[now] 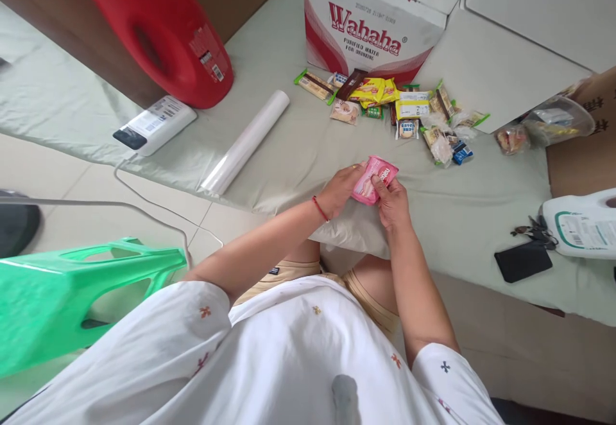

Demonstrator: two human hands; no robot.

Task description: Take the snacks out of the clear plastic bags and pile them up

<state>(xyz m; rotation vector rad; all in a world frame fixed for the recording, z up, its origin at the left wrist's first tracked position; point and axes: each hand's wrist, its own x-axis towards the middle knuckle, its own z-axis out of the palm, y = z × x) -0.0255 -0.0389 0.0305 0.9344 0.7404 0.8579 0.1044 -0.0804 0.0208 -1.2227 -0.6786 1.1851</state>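
Observation:
Both my hands hold a small pink snack packet (pixel 374 178) above the front edge of a pale green covered surface (pixel 298 155). My left hand (pixel 342 189), with a red string at the wrist, grips the packet's left side. My right hand (pixel 392 201) pinches its right side with thumb on top. Beyond the packet lies a spread of several small wrapped snacks (pixel 399 113).
A Wahaha water carton (pixel 370 24) stands behind the snacks. A red jug (pixel 158 27), a white power bank (pixel 154 124) and a clear film roll (pixel 245 144) lie left. A green plastic stool (pixel 72 296) stands lower left. A black wallet (pixel 523 261), keys and a white jug (pixel 582 223) are right.

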